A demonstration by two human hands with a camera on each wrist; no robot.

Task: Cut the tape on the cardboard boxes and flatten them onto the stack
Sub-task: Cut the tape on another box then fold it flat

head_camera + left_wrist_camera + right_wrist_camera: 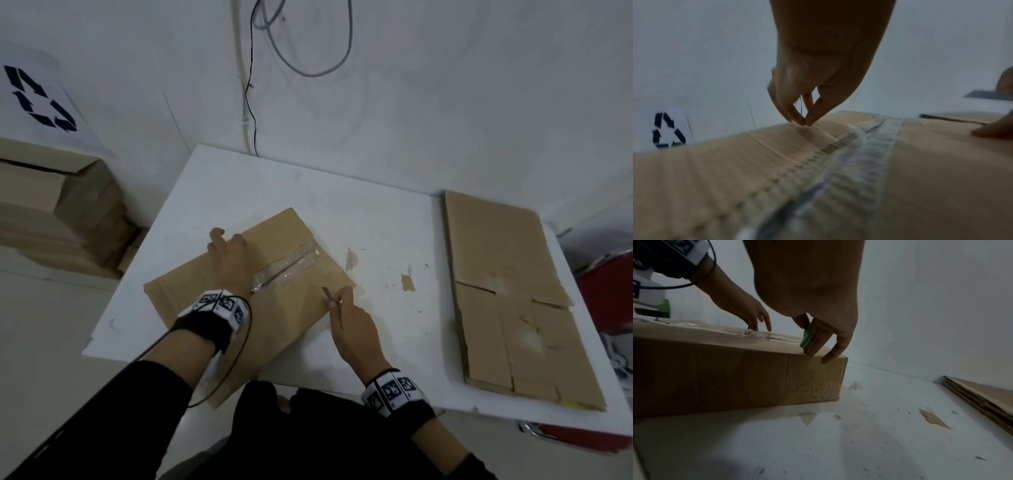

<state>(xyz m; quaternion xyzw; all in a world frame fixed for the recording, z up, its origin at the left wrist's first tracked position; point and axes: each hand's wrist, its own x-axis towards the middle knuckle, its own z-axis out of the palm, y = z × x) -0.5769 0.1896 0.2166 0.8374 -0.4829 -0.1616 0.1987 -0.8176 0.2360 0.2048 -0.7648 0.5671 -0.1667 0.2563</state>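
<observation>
One box (239,301) in hand, taped seam (287,270) not seen parted. Left hand (229,257) fingers (807,120) extended, pressed on lid beside tape. Cutter (329,296) pinched in right hand (352,325), blade clear of tape. Box sat on surface (376,219). Flattened stack (507,294) laid well apart, at right. More boxes (58,209) noted at left, apparently unprocessed.
</observation>
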